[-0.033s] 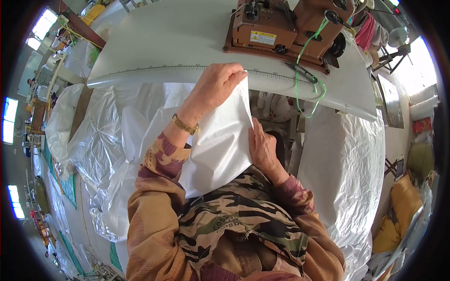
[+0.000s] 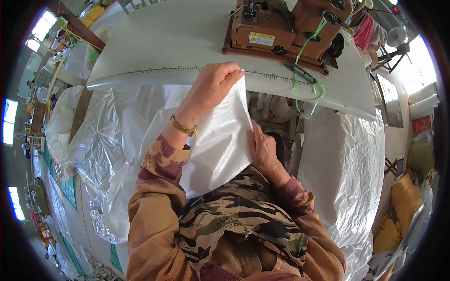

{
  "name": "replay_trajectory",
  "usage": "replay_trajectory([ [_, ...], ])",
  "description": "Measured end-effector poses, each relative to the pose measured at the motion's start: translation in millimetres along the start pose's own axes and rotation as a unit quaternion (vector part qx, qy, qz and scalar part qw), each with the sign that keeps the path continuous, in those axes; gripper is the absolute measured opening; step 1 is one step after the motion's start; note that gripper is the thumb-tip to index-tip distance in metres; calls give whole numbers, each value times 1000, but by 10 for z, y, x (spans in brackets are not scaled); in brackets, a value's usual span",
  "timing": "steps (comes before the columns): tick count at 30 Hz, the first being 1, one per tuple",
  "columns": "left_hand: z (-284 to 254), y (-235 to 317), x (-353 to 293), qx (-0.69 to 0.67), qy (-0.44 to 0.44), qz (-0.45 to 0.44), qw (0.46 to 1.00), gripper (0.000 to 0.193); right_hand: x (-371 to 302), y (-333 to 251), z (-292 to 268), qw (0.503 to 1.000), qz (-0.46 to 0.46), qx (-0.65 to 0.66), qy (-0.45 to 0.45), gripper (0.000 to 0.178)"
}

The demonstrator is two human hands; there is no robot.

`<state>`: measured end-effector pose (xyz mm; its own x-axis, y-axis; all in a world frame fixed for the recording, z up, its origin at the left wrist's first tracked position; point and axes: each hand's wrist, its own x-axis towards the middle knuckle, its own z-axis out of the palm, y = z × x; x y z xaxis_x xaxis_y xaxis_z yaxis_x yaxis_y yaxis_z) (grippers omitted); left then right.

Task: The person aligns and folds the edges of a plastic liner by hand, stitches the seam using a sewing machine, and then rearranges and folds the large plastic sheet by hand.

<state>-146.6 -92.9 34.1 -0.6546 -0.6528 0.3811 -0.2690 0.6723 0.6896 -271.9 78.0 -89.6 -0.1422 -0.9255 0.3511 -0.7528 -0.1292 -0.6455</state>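
White woven plastic sheeting (image 2: pixel 218 136) is stretched between my two hands over my lap. At the table's front edge, my left hand (image 2: pixel 213 89) is closed in a pinch on the sheet's upper corner, thumb uppermost. Lower down and to the right, my right hand (image 2: pixel 265 151) grips the sheet's right edge; its fingertips are partly hidden behind the material. The edge between the hands is taut, while folds run across the sheet. On my left wrist is a gold watch (image 2: pixel 183 125).
A brown sewing machine (image 2: pixel 286 33) stands on the grey table (image 2: pixel 164 37). Printed along the table's front is a ruler scale (image 2: pixel 154 70). Small thread snips (image 2: pixel 304 73) with green cord lie right of it. Shiny plastic sheeting (image 2: pixel 342 173) piles up at right, with more (image 2: pixel 103 126) at left.
My left hand has shifted very slightly left with the sheet's corner. Both hands keep their hold, and little else differs.
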Motion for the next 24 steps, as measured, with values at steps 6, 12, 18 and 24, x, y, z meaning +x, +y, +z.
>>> replay_trajectory([
  [6, -46, 223, -61, -12, 1, 50, 999, 29, 442, -129, -449, 971, -8, 237, -17, 54],
  [12, -96, 447, -152, 9, -7, 77, 997, 17, 908, -381, -561, 933, -37, 355, -43, 32],
  [18, -188, 531, -246, -33, -33, 87, 995, 13, 718, -527, -543, 925, -15, 378, -28, 28],
  [24, -96, 425, -511, -68, -9, 82, 994, 14, 609, -584, -595, 947, -25, 320, -32, 29],
])
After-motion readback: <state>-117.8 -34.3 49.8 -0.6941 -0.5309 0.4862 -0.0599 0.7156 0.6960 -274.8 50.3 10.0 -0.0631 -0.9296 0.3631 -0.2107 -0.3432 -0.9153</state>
